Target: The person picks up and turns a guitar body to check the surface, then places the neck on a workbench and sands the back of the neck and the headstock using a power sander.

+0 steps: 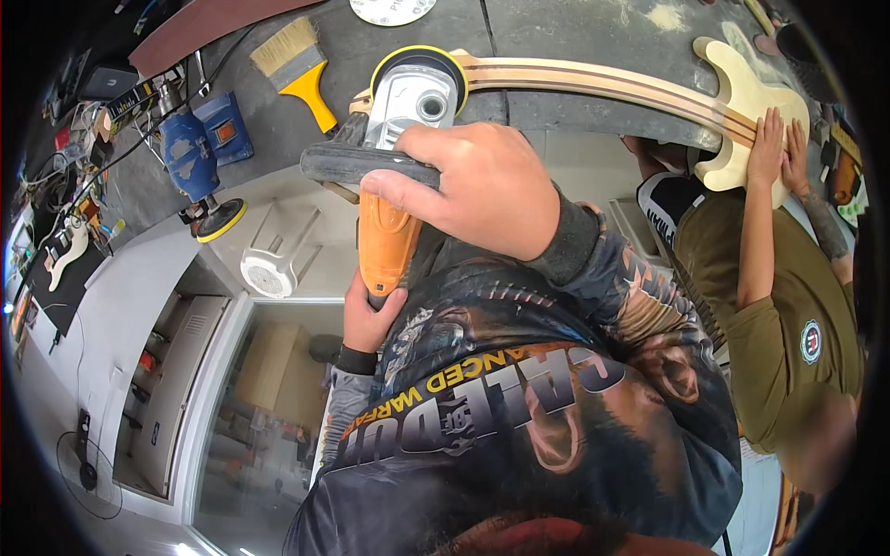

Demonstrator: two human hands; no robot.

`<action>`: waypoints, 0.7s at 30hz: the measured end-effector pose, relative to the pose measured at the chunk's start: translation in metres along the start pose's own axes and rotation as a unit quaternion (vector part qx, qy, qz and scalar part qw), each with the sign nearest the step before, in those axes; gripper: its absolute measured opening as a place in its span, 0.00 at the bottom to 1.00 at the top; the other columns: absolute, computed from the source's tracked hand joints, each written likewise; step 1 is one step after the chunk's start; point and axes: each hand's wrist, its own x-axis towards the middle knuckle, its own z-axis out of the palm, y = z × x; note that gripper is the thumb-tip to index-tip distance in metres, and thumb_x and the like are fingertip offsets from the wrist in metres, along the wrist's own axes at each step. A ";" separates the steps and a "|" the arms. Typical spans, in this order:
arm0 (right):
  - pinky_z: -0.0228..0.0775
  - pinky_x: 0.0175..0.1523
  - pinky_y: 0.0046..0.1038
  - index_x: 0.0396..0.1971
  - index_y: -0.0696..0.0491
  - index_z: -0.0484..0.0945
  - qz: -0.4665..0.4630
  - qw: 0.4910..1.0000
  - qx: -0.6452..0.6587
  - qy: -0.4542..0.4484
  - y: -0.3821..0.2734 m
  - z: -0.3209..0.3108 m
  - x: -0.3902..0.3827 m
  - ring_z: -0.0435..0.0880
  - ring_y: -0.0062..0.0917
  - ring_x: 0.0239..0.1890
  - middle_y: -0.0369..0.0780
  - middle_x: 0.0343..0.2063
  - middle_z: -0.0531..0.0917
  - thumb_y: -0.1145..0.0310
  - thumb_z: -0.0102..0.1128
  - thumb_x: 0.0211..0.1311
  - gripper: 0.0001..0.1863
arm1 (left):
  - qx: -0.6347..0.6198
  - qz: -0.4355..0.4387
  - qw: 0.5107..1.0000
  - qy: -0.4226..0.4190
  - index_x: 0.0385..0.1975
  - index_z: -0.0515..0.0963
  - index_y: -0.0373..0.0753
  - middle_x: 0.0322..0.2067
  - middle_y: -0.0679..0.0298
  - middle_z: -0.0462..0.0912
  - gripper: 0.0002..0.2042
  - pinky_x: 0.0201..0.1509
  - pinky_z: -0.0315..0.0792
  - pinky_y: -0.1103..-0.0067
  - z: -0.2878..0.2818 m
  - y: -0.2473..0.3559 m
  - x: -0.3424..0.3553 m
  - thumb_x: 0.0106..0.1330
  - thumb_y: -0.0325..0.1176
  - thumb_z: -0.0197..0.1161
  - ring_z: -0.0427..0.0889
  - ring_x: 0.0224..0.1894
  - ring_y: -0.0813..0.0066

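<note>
Both my hands hold an orange and silver angle grinder fitted with a round, yellow-rimmed pad. My right hand is closed over its black side handle and the front of the housing. Lower down, my left hand wraps the rear end of the body; some of its fingers are hidden. The pad sits over the head end of a striped wooden guitar neck, hiding part of it. Whether pad and wood touch, I cannot tell. The neck runs right to a pale guitar body.
A co-worker's hands press on the guitar body at the right. On the dark bench lie a yellow-handled paintbrush, a white sanding disc and a blue power tool with a pad. A white stool stands below the bench edge.
</note>
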 end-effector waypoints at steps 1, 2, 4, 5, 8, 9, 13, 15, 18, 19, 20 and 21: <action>0.79 0.32 0.46 0.27 0.57 0.84 0.001 1.000 0.000 0.001 0.000 0.001 0.001 0.85 0.49 0.23 0.48 0.19 0.84 0.43 0.69 0.69 0.28 | 0.018 0.004 1.000 0.000 0.66 0.74 0.29 0.56 0.55 0.86 0.29 0.65 0.73 0.70 0.001 0.002 0.000 0.71 0.40 0.71 0.83 0.58 0.66; 0.79 0.32 0.46 0.27 0.57 0.84 -0.001 1.000 -0.001 0.001 -0.001 0.003 0.002 0.85 0.49 0.23 0.48 0.19 0.84 0.43 0.69 0.69 0.28 | 0.019 0.004 1.000 -0.001 0.66 0.74 0.29 0.56 0.55 0.86 0.29 0.65 0.73 0.70 0.001 0.002 0.000 0.71 0.40 0.71 0.83 0.58 0.66; 0.79 0.32 0.46 0.27 0.57 0.84 -0.003 1.000 -0.001 0.002 -0.002 0.004 0.003 0.85 0.49 0.23 0.48 0.19 0.84 0.43 0.69 0.69 0.28 | 0.000 0.008 1.000 0.004 0.66 0.74 0.29 0.57 0.55 0.86 0.29 0.66 0.74 0.70 -0.002 -0.001 0.000 0.72 0.41 0.69 0.83 0.59 0.66; 0.79 0.32 0.46 0.28 0.57 0.85 -0.003 1.000 0.002 0.002 -0.002 0.003 0.004 0.85 0.49 0.23 0.48 0.20 0.84 0.43 0.69 0.68 0.28 | 0.000 0.008 1.000 0.004 0.66 0.74 0.29 0.57 0.55 0.86 0.29 0.66 0.74 0.70 -0.005 -0.008 -0.001 0.72 0.41 0.69 0.83 0.59 0.66; 0.79 0.33 0.46 0.28 0.57 0.85 -0.004 1.000 0.002 0.012 -0.001 0.002 0.003 0.86 0.49 0.24 0.48 0.20 0.84 0.43 0.69 0.68 0.28 | -0.048 -0.006 0.999 -0.008 0.64 0.75 0.29 0.49 0.58 0.87 0.26 0.57 0.76 0.74 -0.011 -0.015 0.000 0.76 0.44 0.64 0.83 0.50 0.70; 0.79 0.33 0.46 0.28 0.57 0.85 -0.005 1.000 0.000 0.021 0.000 0.001 0.002 0.86 0.49 0.24 0.48 0.20 0.84 0.43 0.69 0.69 0.28 | -0.067 -0.001 0.998 -0.015 0.62 0.75 0.30 0.44 0.61 0.85 0.25 0.52 0.74 0.76 -0.010 -0.012 0.000 0.78 0.46 0.62 0.81 0.45 0.73; 0.79 0.33 0.46 0.28 0.57 0.85 -0.002 1.000 0.002 0.023 0.001 -0.003 0.000 0.86 0.49 0.25 0.48 0.20 0.84 0.43 0.69 0.69 0.28 | -0.063 0.009 0.998 -0.005 0.59 0.76 0.31 0.34 0.68 0.77 0.25 0.39 0.67 0.80 0.000 -0.002 0.003 0.81 0.50 0.56 0.72 0.34 0.81; 0.79 0.33 0.46 0.28 0.57 0.85 -0.002 1.000 -0.003 0.018 0.002 -0.003 0.001 0.86 0.49 0.24 0.48 0.19 0.84 0.43 0.69 0.69 0.28 | -0.077 0.001 0.997 -0.010 0.60 0.76 0.30 0.36 0.66 0.80 0.24 0.42 0.70 0.78 -0.002 -0.004 0.002 0.80 0.47 0.58 0.75 0.36 0.78; 0.79 0.33 0.47 0.27 0.57 0.84 -0.008 1.000 -0.001 0.020 0.003 0.000 0.004 0.86 0.48 0.24 0.48 0.19 0.84 0.43 0.68 0.69 0.28 | -0.042 0.007 0.999 -0.008 0.61 0.76 0.30 0.42 0.62 0.86 0.22 0.51 0.75 0.75 -0.005 -0.005 0.005 0.76 0.40 0.65 0.82 0.43 0.72; 0.79 0.33 0.47 0.27 0.57 0.84 -0.008 1.000 -0.001 0.020 0.003 0.000 0.004 0.86 0.48 0.24 0.48 0.19 0.84 0.43 0.68 0.69 0.28 | 0.007 0.020 1.000 0.001 0.61 0.77 0.30 0.46 0.60 0.88 0.22 0.56 0.77 0.73 -0.004 0.000 0.007 0.73 0.36 0.69 0.86 0.47 0.69; 0.79 0.33 0.47 0.27 0.57 0.84 -0.008 1.000 0.000 0.022 0.003 -0.002 0.005 0.85 0.48 0.24 0.48 0.19 0.83 0.42 0.68 0.69 0.28 | 0.006 0.020 1.000 0.001 0.61 0.77 0.30 0.46 0.60 0.88 0.22 0.56 0.77 0.73 -0.002 0.005 0.009 0.73 0.36 0.69 0.86 0.47 0.69; 0.78 0.32 0.47 0.26 0.57 0.84 -0.008 1.000 0.002 0.025 0.003 -0.002 0.006 0.85 0.48 0.24 0.48 0.19 0.83 0.42 0.68 0.69 0.28 | 0.021 0.006 1.000 0.014 0.61 0.77 0.30 0.49 0.58 0.89 0.22 0.59 0.77 0.72 0.001 0.011 0.011 0.70 0.31 0.71 0.86 0.51 0.67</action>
